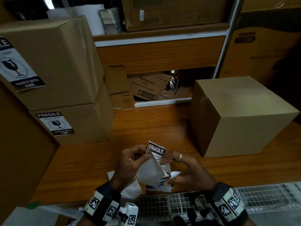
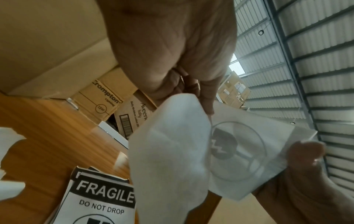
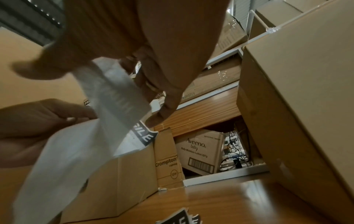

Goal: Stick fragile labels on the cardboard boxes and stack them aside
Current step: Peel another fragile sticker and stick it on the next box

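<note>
Above the near edge of the wooden tabletop (image 1: 162, 124), both hands work one black-and-white paper FRAGILE label (image 1: 156, 150), held upright with its long axis running from the printed header at the top down toward the wrists. The left hand (image 1: 130, 162) pinches the white backing sheet (image 1: 149, 172) by its upper edge, thumb and fingers curled round it, and the sheet is folded away from the sticker. The right hand (image 1: 184, 170) grasps the sticker itself along its right side, a ring showing on one finger; the left wrist view shows the broken-glass symbol through the thin paper (so the backing is partly off, not wholly).

The plain brown cardboard box (image 1: 236, 115) without a label stands on the tabletop ahead and to the right, its near front face turned toward the right hand, which is the nearer of the two. By my reading the coming move turns on that: the sticker must travel forward and rightward, header up, to meet that face.

To the left, two labelled brown cardboard boxes (image 1: 53, 82) are stacked one on the other, closed, contents hidden. More FRAGILE labels (image 2: 99, 201) and loose white backing scraps (image 1: 130, 190) lie on the tabletop beneath the hands.
</note>
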Demonstrator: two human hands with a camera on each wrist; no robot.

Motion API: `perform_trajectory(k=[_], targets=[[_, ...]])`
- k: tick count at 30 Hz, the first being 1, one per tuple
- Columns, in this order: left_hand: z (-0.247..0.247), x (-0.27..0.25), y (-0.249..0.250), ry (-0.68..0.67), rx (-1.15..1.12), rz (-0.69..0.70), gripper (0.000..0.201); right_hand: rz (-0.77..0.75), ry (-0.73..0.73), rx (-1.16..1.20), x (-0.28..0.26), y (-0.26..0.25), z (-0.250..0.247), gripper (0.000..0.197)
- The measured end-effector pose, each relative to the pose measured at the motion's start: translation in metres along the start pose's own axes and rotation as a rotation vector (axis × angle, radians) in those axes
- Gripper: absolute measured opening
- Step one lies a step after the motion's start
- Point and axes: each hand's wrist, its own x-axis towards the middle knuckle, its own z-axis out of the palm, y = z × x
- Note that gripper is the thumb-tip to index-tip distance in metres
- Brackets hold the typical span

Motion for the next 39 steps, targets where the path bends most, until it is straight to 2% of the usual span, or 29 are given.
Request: perform_trajectory(k=[2, 4, 5, 7, 9, 11, 14, 16, 20, 23, 27, 32, 35, 38, 39], targets=[[0.004, -0.002, -0.004, 0.018, 0.036, 0.022, 0.009, 0.008, -0.089, 0.029, -0.002, -0.004, -0.006, 0.077], [0.005, -0.002, -0.008, 0.04, 0.094, 0.038, 0.01, 0.03, -0.101, 0.041, -0.004, -0.01, -0.01, 0.083], [0.005, -0.002, -0.01, 0.038, 0.142, 0.053, 0.01, 0.066, -0.057, 0.033, -0.004, -0.014, -0.01, 0.075], [0.006, -0.003, -0.013, 0.022, 0.272, 0.119, 0.005, 0.102, 0.108, 0.012, 0.001, -0.022, -0.007, 0.044], [0.01, -0.004, -0.013, 0.013, 0.354, 0.211, 0.011, 0.114, 0.269, -0.009, 0.01, -0.027, 0.0, 0.021], [0.014, -0.004, -0.011, 0.018, 0.361, 0.251, 0.017, 0.161, 0.318, 0.015, 0.02, -0.028, 0.008, 0.016], [0.018, -0.003, -0.01, 0.029, 0.363, 0.27, 0.023, 0.233, 0.293, -0.003, 0.027, -0.021, 0.016, 0.013], [0.019, -0.002, -0.01, 0.025, 0.336, 0.256, 0.019, 0.248, 0.311, 0.006, 0.027, -0.017, 0.017, 0.009], [0.02, -0.005, -0.01, 0.004, 0.24, 0.167, 0.009, 0.29, 0.302, 0.073, 0.023, -0.013, 0.019, 0.012], [0.024, -0.006, -0.01, 0.005, 0.128, 0.065, 0.013, 0.293, 0.319, 0.007, 0.021, -0.008, 0.024, 0.013], [0.028, -0.006, -0.013, 0.026, 0.022, 0.003, 0.028, 0.291, 0.339, 0.045, 0.02, -0.003, 0.026, 0.016], [0.032, -0.01, -0.012, 0.039, -0.098, -0.073, 0.019, 0.317, 0.362, 0.103, 0.017, 0.002, 0.028, 0.019], [0.026, -0.012, -0.016, 0.063, -0.053, -0.08, 0.02, 0.299, 0.342, 0.107, 0.017, 0.002, 0.024, 0.016], [0.02, -0.01, -0.012, 0.073, 0.073, -0.025, 0.011, 0.241, 0.26, 0.048, 0.016, -0.001, 0.018, 0.012], [0.019, -0.008, -0.01, 0.064, 0.097, -0.013, 0.013, 0.229, 0.243, 0.03, 0.016, -0.002, 0.017, 0.011]])
